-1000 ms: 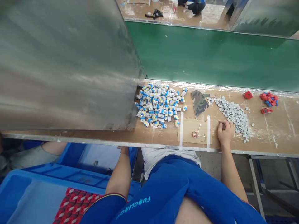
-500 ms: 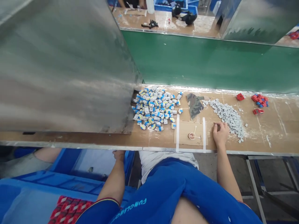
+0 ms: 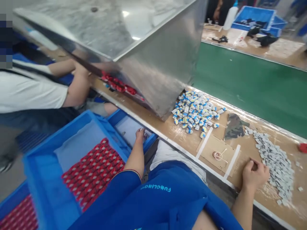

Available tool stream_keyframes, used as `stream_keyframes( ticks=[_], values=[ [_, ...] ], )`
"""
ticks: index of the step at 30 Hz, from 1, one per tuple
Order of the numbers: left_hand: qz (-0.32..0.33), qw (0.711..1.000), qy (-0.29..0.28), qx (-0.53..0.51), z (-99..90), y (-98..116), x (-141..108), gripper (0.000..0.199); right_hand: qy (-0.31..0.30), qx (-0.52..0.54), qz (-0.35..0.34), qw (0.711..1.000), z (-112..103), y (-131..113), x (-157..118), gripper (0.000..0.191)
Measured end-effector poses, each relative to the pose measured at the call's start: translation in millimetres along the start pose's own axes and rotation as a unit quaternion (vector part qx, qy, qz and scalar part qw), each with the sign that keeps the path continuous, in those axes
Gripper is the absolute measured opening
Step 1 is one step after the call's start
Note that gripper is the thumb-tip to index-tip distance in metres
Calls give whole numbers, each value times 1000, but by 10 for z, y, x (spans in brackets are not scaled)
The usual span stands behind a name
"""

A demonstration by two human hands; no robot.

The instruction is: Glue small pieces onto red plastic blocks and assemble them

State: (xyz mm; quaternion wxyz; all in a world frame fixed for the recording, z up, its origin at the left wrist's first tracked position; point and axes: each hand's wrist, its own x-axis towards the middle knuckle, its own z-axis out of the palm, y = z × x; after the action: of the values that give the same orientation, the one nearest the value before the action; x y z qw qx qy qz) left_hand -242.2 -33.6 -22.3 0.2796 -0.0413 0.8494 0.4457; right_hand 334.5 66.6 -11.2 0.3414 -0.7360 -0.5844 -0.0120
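My left hand [image 3: 141,134] reaches down over a small blue bin [image 3: 151,139] lined with a white sheet [image 3: 128,130]. Its fingers are curled, and whatever they hold is too small to make out. On the brown bench top, my right hand [image 3: 255,174] rests with thumb and fingers bent together, beside a heap of small grey flat pieces [image 3: 275,163]; its grip is hidden. Left of it, a cardboard sheet [image 3: 213,143] held by white tape strips carries a small round dish [image 3: 217,155] with thin sticks in it. Behind lies a camouflage cloth scrap [image 3: 235,126].
White, blue and yellow small parts [image 3: 194,110] are piled beside a large metal housing [image 3: 158,70]. At lower left, a blue crate [image 3: 35,179] holds rows of red parts [image 3: 96,169]. Another person's arm [image 3: 78,83] works at far left. A green belt [image 3: 249,83] runs behind the bench.
My view has swung left, bringing the red parts' crate and the other person into sight. My left hand is still at the small bin, my right beside the grey pieces.
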Motion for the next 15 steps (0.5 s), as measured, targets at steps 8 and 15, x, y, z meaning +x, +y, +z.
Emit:
stream_keyframes(
  ticks=[8, 15],
  values=[
    [82, 983, 55, -156, -559, 260, -426, 30, -31, 25, -4, 999, -23, 50, 54, 30],
    [265, 938, -127, -184, -735, 397, -1456, 43, -37, 33, 1, 999, -17, 46, 78, 26]
  ],
)
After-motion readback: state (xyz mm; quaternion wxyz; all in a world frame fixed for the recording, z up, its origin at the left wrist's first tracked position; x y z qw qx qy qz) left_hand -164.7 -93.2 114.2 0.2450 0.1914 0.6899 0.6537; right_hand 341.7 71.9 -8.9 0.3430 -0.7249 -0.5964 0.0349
